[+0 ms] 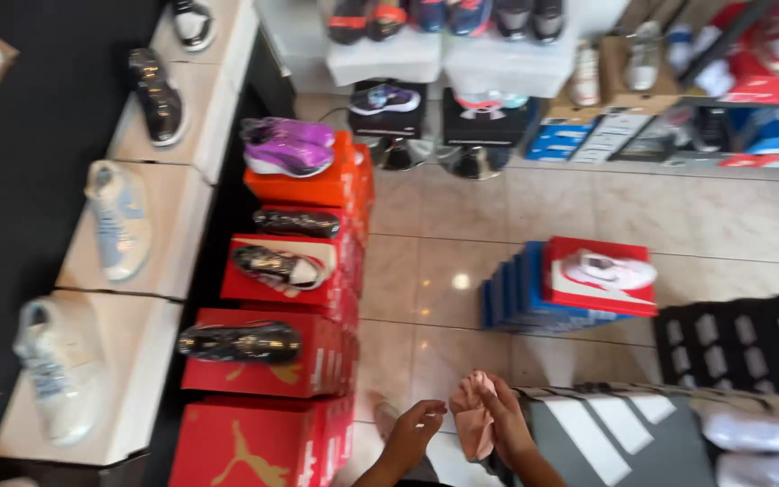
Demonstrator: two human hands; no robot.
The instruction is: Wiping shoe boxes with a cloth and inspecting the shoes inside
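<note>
Two hands low in view, right hand (pixel 507 419) clutching pink cloth (pixel 472 410), left hand (pixel 415 426) half-curled, released, just beside it

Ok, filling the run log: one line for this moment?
right hand: holds pink cloth | left hand: open, beside cloth | nearby: red shoe boxes

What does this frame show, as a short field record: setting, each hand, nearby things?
setting: shoe shop, tiled floor, boxes with shoes on top
left hand: fingers curled, empty, just beside the pink cloth
right hand: holds the pink cloth
nearest: grey striped box at the right hand
left side: stacked red shoe boxes, dark shoe on one
middle floor: white shoe on a red box
</note>
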